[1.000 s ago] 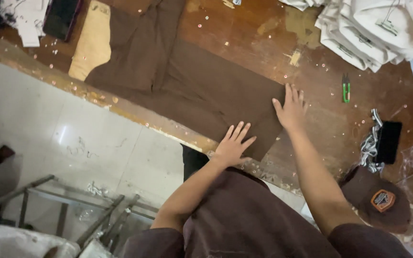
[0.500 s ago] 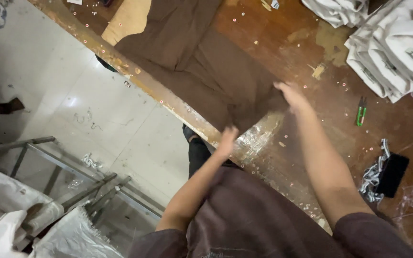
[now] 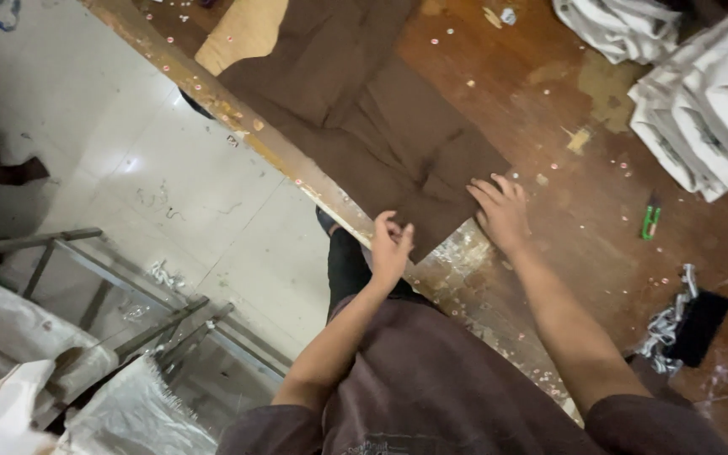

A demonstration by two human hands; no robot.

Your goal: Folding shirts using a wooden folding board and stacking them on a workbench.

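Note:
A dark brown garment (image 3: 364,109) lies spread flat on a worn wooden table (image 3: 575,244), its lower corner near the table's front edge. My left hand (image 3: 391,246) pinches that lower corner of the garment at the edge, fingers curled on the cloth. My right hand (image 3: 502,214) rests flat, fingers apart, on the table at the garment's right hem, touching the cloth edge. A tan piece of cloth (image 3: 244,32) lies under the garment at the far left.
Folded white garments (image 3: 701,93) are stacked at the back right. A small green tool (image 3: 650,221) and a black object with crumpled foil (image 3: 693,324) lie on the right. Small studs are scattered over the wood. Metal frames (image 3: 86,286) and white sacks (image 3: 120,413) stand on the tiled floor left.
The view has swung left. My left hand went from lying flat on the garment to gripping its corner at the table edge. My right hand slid toward the hem's right end.

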